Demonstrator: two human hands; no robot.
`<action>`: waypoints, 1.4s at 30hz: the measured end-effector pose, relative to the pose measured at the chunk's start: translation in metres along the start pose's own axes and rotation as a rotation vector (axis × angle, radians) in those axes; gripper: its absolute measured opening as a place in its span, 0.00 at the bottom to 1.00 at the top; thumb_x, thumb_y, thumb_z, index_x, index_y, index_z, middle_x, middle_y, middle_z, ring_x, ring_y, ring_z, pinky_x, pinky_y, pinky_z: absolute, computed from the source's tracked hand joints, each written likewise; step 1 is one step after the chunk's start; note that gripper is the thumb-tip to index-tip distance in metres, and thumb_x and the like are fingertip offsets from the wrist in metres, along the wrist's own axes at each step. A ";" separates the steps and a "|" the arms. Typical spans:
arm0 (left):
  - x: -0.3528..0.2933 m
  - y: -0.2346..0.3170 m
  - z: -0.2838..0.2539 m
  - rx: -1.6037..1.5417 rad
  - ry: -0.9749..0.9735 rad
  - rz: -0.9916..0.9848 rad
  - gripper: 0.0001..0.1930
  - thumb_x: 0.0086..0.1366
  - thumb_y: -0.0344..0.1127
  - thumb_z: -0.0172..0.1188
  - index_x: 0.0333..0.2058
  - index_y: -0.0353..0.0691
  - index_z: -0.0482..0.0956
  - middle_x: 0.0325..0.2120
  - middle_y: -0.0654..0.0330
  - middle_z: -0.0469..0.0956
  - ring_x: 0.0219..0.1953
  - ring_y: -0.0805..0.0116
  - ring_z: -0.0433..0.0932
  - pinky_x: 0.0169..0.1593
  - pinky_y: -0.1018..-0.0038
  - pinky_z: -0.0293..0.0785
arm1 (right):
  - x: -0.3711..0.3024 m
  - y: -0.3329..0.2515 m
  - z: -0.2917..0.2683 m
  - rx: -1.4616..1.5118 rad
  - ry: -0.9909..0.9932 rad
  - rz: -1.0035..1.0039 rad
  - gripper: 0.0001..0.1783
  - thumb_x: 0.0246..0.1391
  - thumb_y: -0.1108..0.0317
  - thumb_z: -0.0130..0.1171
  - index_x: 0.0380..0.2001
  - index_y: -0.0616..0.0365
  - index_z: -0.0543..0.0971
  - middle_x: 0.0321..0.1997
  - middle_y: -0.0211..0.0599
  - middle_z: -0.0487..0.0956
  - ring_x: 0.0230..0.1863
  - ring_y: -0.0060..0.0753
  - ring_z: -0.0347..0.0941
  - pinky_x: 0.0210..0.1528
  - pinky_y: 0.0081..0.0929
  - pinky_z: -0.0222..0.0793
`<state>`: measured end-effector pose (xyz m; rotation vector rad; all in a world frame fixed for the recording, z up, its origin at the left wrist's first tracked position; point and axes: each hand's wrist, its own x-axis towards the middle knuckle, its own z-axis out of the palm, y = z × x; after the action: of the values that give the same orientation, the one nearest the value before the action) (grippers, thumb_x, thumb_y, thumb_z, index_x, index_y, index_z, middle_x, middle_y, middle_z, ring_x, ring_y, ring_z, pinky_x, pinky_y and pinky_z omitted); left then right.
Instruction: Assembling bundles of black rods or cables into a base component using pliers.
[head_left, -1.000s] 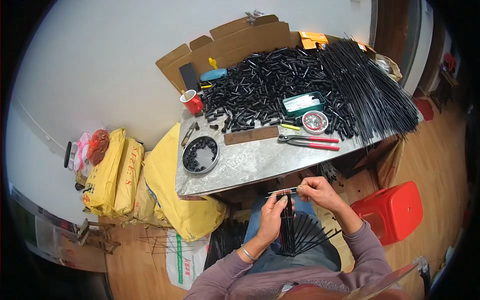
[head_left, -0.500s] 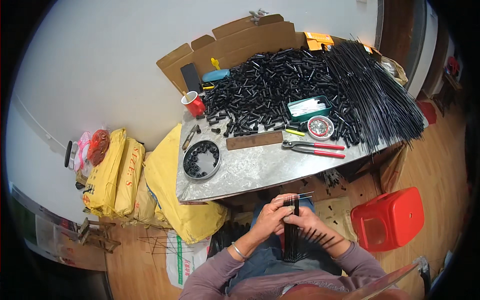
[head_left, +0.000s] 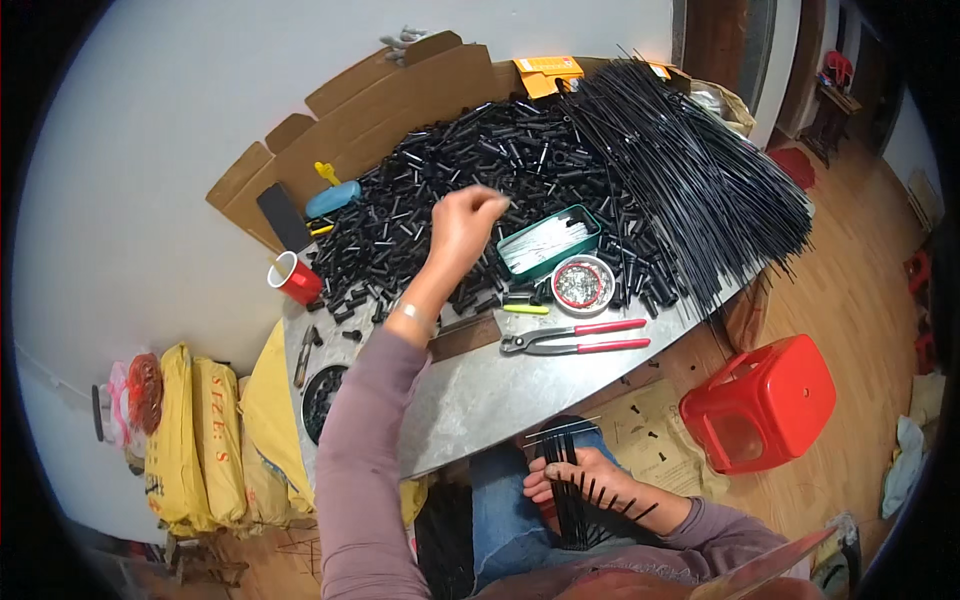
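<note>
Metal table (head_left: 470,400) crowded; left hand (head_left: 462,225) pinched shut over black tube heap (head_left: 480,170) — contents unclear. Right hand (head_left: 590,485) clamps rod bundle (head_left: 572,490) on lap — loose rods may slip.

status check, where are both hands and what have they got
Left hand out over the heap of black tubes, fingers pinched. Right hand in lap, gripping bundle of black rods. Nothing blocking.

A metal table (head_left: 470,400) carries black tubes (head_left: 470,190), rods (head_left: 690,170), pliers (head_left: 575,340).
</note>
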<state>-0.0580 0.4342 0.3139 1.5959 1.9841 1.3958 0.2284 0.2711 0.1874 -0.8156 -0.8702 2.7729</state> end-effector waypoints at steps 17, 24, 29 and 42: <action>0.139 -0.042 0.100 0.362 0.051 -0.134 0.14 0.56 0.31 0.53 0.40 0.36 0.80 0.39 0.47 0.80 0.41 0.53 0.80 0.44 0.64 0.77 | 0.012 -0.027 -0.016 -0.049 0.079 0.142 0.14 0.59 0.76 0.48 0.46 0.73 0.72 0.41 0.53 0.80 0.44 0.44 0.79 0.50 0.35 0.75; 0.056 -0.048 -0.051 -0.967 -0.218 -0.468 0.24 0.65 0.59 0.51 0.45 0.44 0.65 0.35 0.53 0.73 0.29 0.61 0.78 0.27 0.68 0.75 | 0.007 -0.015 -0.032 0.018 -0.047 0.015 0.14 0.58 0.74 0.49 0.45 0.74 0.72 0.39 0.57 0.79 0.42 0.47 0.79 0.47 0.36 0.76; -0.013 -0.058 -0.094 -0.926 -0.298 -0.578 0.19 0.67 0.50 0.53 0.46 0.42 0.68 0.33 0.57 0.74 0.28 0.66 0.76 0.27 0.72 0.74 | 0.003 -0.008 -0.025 0.011 -0.093 0.040 0.17 0.59 0.70 0.53 0.47 0.73 0.72 0.40 0.55 0.79 0.43 0.46 0.78 0.46 0.34 0.77; -0.004 -0.068 0.001 0.451 0.137 -0.269 0.26 0.48 0.43 0.69 0.44 0.32 0.77 0.39 0.43 0.79 0.39 0.52 0.81 0.46 0.66 0.74 | -0.004 -0.002 0.005 -0.096 -0.071 -0.003 0.17 0.60 0.71 0.53 0.46 0.75 0.72 0.39 0.56 0.79 0.42 0.46 0.78 0.46 0.35 0.77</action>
<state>-0.0983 0.4345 0.2595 1.3413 2.6241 1.0295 0.2287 0.2696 0.1937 -0.7335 -1.0227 2.7918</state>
